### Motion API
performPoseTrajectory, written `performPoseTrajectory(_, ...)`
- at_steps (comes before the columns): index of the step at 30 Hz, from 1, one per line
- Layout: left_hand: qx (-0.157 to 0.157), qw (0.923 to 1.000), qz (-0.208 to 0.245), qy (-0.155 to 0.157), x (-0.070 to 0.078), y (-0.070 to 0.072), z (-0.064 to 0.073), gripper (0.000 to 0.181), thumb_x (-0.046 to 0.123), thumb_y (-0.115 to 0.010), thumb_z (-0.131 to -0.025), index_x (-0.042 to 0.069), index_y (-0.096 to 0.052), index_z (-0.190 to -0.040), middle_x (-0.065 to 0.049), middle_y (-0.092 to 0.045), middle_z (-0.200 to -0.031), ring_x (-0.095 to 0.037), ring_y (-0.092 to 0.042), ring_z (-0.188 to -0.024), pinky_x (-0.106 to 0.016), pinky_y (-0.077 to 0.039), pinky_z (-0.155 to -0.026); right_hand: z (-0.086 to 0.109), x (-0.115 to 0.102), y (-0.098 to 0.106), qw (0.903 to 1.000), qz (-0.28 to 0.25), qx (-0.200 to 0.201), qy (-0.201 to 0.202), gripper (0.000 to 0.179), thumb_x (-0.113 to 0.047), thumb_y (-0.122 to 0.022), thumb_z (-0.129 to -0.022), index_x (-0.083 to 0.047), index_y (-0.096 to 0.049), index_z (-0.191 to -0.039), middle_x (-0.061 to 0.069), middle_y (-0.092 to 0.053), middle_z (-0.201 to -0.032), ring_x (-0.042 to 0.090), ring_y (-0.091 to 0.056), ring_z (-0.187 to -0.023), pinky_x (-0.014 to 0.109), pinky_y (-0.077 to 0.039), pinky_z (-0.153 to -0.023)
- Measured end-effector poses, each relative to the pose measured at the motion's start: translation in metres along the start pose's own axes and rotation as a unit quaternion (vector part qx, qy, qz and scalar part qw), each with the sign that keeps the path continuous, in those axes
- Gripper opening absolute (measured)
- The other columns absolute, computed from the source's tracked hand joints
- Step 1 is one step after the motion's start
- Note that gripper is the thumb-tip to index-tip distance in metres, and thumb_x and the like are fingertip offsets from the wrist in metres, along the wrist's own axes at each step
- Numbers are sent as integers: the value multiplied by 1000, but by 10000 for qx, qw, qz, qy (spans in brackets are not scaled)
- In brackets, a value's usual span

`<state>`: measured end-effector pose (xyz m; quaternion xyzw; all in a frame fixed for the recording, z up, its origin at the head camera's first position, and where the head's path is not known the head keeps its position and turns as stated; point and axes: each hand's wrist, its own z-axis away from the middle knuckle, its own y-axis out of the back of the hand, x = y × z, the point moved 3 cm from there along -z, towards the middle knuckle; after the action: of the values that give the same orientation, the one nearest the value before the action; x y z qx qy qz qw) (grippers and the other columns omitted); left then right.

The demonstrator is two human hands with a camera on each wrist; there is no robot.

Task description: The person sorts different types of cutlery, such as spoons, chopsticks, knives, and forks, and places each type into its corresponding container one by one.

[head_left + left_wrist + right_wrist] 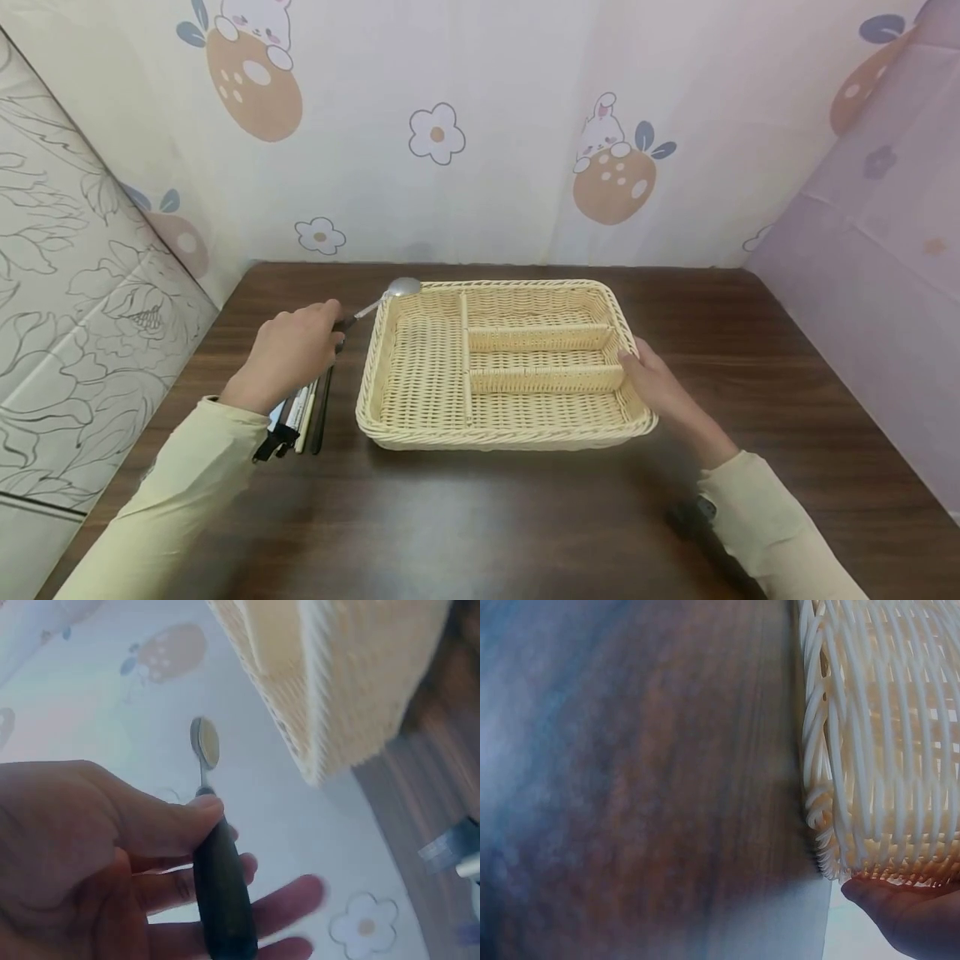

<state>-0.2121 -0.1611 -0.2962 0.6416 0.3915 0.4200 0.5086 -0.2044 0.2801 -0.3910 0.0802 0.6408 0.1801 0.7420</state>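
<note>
The left hand (292,346) pinches a spoon (216,859) by its dark handle, thumb on top and the other fingers loosely spread behind; the bottom of the frame cuts off the handle's end in the left wrist view. From the head, the spoon's bowl overlaps the basket (487,437) at its far left corner, though the left wrist view shows a gap between them. The basket is over the middle of the worktop (480,533), nearer the far edge; whether it rests there is unclear. The right hand (660,383) grips its right rim, thumb over the top, fingers hidden. Toward the worktop's left edge lie thin sticks (303,417), partly covered by the left hand and sleeve (187,475). A blurred dark shape (686,521) beneath the right sleeve (765,517) can't be identified.
</note>
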Motion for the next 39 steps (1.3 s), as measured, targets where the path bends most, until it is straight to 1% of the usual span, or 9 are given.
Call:
performPoseTrajectory(4,144,9993,-283,-214,15,-1,-2,13,11,-67,-86,5,-63,-97,-7,-67,-86,-26,-56,-71,-44,-45,-57,0,1,0,10000,-56,-27,33,59,-30,-24,-105,-5,2,-151,35,-53,-105,37,-66,-74,42,-56,-65)
performPoseTrajectory(7,225,9980,-405,-431,24,-3,-5,9,9,-67,-85,7,-63,-92,-5,-66,-83,-24,-51,-70,-39,-41,-58,0,1,0,10000,-55,-28,49,59,-29,-23,-105,-4,3,-151,35,-53,-106,37,-66,-75,42,-56,-66)
performPoseTrajectory(10,161,9980,-313,-534,32,-6,-8,7,8,-67,-85,8,-61,-89,-5,-66,-83,-23,-50,-69,-37,-43,-54,0,1,0,9999,-71,-51,65,58,-29,-23,-105,-4,3,-151,35,-53,-107,37,-66,-75,42,-55,-66)
performPoseTrajectory(13,86,9981,-205,-577,38,-8,-10,9,9,-67,-87,8,-62,-93,-6,-67,-91,-24,-53,-74,-39,-47,-53,1,0,0,9998,-152,-69,62,58,-28,-23,-105,-4,3,-151,36,-53,-106,38,-66,-75,43,-56,-65)
performPoseTrajectory(15,50,9981,-167,-598,42,-9,-11,9,9,-67,-87,9,-61,-95,-6,-67,-93,-24,-54,-77,-40,-49,-53,0,-1,-1,9998,-183,-64,55,58,-29,-24,-105,-4,2,-151,36,-53,-105,38,-66,-75,44,-56,-65)
performPoseTrajectory(20,37,9977,-59,-671,51,-9,-14,8,10,-66,-88,11,-58,-88,-3,-65,-84,-23,-53,-73,-39,-46,-48,-2,-2,0,10000,-56,2,65,59,-29,-24,-105,-3,1,-151,35,-53,-106,36,-66,-73,42,-56,-64)
performPoseTrajectory(26,-89,9973,52,-733,66,-8,-18,7,12,-66,-89,13,-59,-89,-1,-65,-84,-23,-56,-77,-38,-46,-51,-2,-1,-1,9999,-156,4,30,59,-28,-25,-105,-3,1,-151,37,-50,-109,36,-67,-74,44,-56,-64)
performPoseTrajectory(34,-94,9943,11,-1059,86,-8,-21,10,15,-69,-87,14,-60,-89,1,-66,-83,-21,-57,-76,-32,-43,-46,0,-1,-2,9997,-225,-37,17,59,-28,-26,-105,-4,2,-151,39,-49,-110,38,-66,-75,46,-56,-65)
performPoseTrajectory(39,28,9902,-21,-1399,100,-8,-22,13,16,-72,-84,14,-60,-87,2,-67,-83,-21,-58,-73,-35,-45,-48,0,-1,0,9998,78,63,-188,61,-33,-24,-104,-7,3,-152,34,-53,-104,34,-66,-71,43,-56,-64)
